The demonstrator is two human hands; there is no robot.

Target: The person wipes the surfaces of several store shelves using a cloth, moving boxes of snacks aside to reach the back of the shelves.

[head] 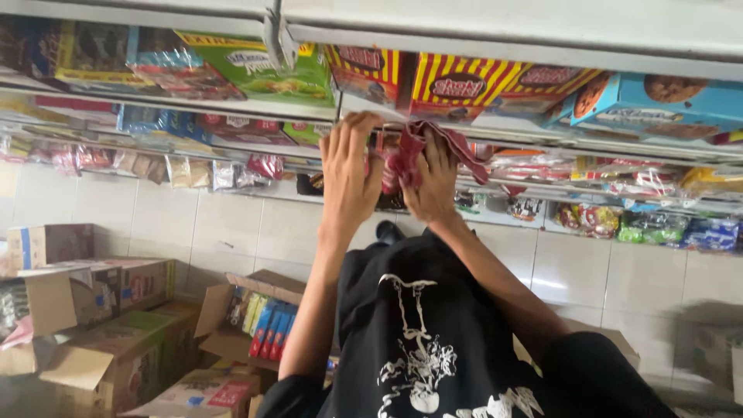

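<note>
My right hand (430, 184) is closed around a crumpled red cloth (404, 161) and presses it against the edge of a white shop shelf (232, 104). Just to its left, my left hand (348, 172) lies flat against the same shelf edge with its fingers spread and nothing in it. Both arms reach forward from my black shirt with a white print (422, 340). Right by the hands stand yellow-and-red striped boxes (457, 81). The cloth hides part of the shelf.
The shelves carry a green box (263, 70), blue cookie boxes (658, 101) and rows of small snack packets (619, 220). Open cardboard cartons (116, 348) stand on the pale tiled floor (248, 224) at the left, one holding blue packs (271, 329).
</note>
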